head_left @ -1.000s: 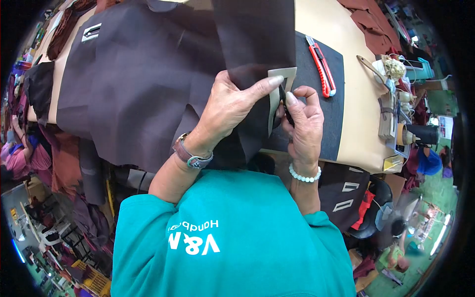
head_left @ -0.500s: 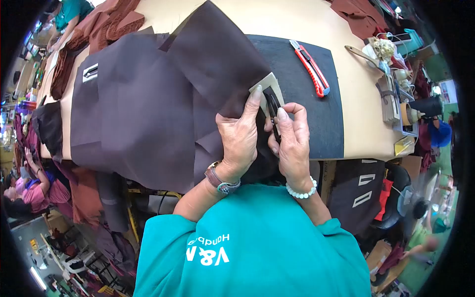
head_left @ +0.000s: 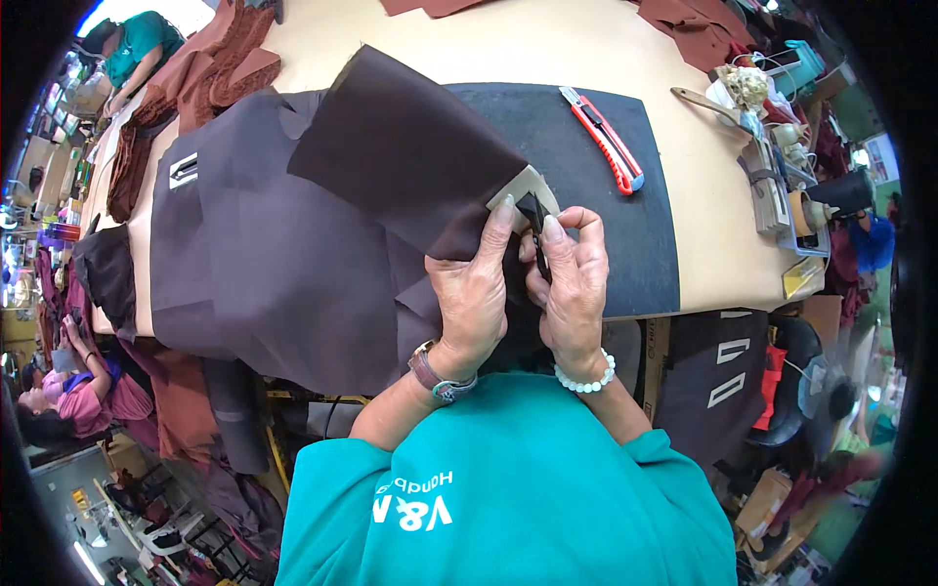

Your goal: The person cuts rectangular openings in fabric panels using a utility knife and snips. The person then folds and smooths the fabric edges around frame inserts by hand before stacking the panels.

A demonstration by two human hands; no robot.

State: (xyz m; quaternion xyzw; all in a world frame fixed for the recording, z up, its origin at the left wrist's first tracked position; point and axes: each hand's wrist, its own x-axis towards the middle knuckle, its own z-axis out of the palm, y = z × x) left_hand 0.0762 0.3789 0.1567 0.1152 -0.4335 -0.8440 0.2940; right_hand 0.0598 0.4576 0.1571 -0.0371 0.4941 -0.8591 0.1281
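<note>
My left hand [head_left: 469,298] grips a large dark brown fabric piece [head_left: 303,254], its thumb pressing beside a cream backing patch [head_left: 533,184] at the turned-up corner. Between the thumb and fingers of my right hand [head_left: 574,293] is a narrow black strip [head_left: 538,234], pinched at the patch. Whether this strip is part of the fabric or separate, I cannot tell. Farther left on the same fabric is a white rectangle [head_left: 183,171] with a dark slit in it. The fingertips under the fabric are hidden.
A red utility knife [head_left: 604,142] lies on the black cutting mat [head_left: 640,244]. At the table's right are a wooden-handled brush [head_left: 708,102] and a holder with supplies [head_left: 772,200]. Rust-brown pieces [head_left: 220,59] lie at the far left. Other people sit at the left.
The raised fabric flap has come lower and nearer to me, and the black strip shows less length. My right hand has shifted slightly; both hands keep their grip.
</note>
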